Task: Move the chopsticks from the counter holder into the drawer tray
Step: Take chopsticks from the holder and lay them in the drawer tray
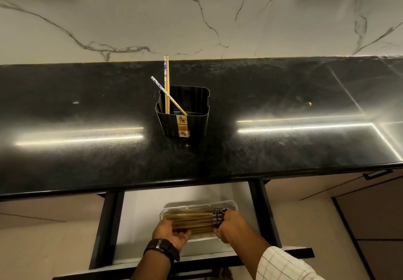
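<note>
Counted: three chopsticks (pixel 166 83) are standing in one black holder (pixel 185 122) on the desk (pixel 87 148). One clear tray (pixel 231 204) in one open drawer (pixel 141 214) is holding a bundle of chopsticks (pixel 192 219), number indeterminable. Two hands are showing.

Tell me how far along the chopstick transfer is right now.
Mostly done: a bundle of chopsticks already lies in the drawer tray. In hand: the left hand and right hand are at the bundle's two ends. Left: three chopsticks stand in the black holder on the counter.
</note>
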Motion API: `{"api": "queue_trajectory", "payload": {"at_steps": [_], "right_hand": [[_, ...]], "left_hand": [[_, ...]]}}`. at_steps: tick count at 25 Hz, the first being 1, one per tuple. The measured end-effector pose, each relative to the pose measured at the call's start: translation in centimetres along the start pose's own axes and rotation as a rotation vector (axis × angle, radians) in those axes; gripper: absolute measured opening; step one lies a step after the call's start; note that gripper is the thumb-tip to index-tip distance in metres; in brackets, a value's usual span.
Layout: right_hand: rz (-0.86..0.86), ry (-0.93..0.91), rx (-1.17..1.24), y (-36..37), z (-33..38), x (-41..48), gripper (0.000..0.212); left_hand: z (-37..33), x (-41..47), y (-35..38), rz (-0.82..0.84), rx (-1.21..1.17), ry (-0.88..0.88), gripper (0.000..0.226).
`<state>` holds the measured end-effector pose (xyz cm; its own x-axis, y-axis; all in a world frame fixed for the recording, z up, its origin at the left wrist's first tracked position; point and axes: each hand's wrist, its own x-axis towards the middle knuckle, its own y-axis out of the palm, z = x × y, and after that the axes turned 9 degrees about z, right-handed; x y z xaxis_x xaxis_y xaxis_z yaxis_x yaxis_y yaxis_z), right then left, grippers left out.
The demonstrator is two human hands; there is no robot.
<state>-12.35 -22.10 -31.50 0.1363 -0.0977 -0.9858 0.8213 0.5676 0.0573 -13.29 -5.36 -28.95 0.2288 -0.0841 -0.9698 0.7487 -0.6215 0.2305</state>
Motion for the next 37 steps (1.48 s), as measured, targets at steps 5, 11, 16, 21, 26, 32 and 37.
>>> {"api": "queue_trajectory", "payload": {"at_steps": [5,11,16,21,26,32,37], "right_hand": [[0.141,-0.059,-0.165,0.2,0.6,-5.4,0.023],[0.318,-0.725,-0.267,2.2,1.5,-14.1,0.013],[0.525,-1.475,-0.611,10.8,5.5,-20.3,0.012],[0.407,-1.58,-1.107,23.1,10.1,-20.0,0.025],[0.172,-1.483,-1.601,28.6,11.5,-17.4,0.063],[0.349,-1.48,-1.405,30.3,11.3,-15.9,0.063],[0.294,-1.589,-1.396,31.2,11.3,-15.1,0.017]], "left_hand": [[-0.1,-3.5,1.2,0.092,0.017,0.03,0.024],[-1.7,-7.5,3.4,0.339,0.105,0.241,0.036],[-4.7,-11.6,6.3,0.432,0.322,0.686,0.034],[-8.1,-13.1,10.0,0.394,0.777,1.333,0.026],[-11.1,-11.0,12.1,0.194,1.604,1.61,0.066],[-12.2,-9.3,12.3,0.11,1.899,1.554,0.069],[-11.8,-9.4,13.1,0.131,1.937,1.463,0.078]]}}
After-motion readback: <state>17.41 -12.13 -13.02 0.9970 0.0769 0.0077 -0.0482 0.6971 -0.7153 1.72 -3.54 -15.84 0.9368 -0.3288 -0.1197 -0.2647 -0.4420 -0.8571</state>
